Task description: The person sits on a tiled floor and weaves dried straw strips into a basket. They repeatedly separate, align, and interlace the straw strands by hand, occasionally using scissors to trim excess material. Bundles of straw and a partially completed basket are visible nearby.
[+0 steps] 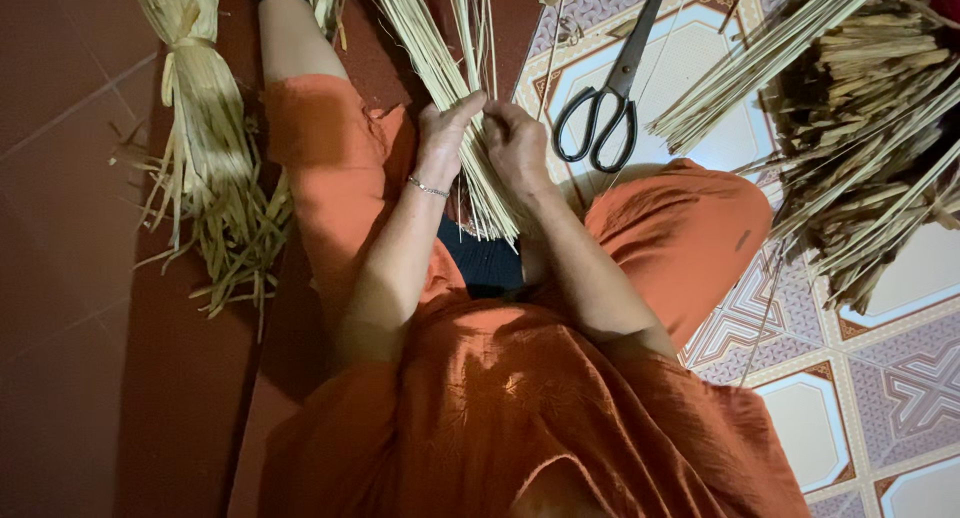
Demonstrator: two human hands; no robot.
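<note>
Straw strips [470, 128] pinched between both hands' grip (over lap).

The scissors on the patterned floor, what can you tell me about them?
The scissors have black loop handles and long grey blades that look like metal. They lie flat on the patterned tile floor, shut, with the handles toward the person and the tips pointing away and to the right. Nothing holds them: the right hand is nearest, just left of the handles, but it grips the bundle of pale straw strips together with the left hand. A thin stray strip lies close beside the blades.
</note>
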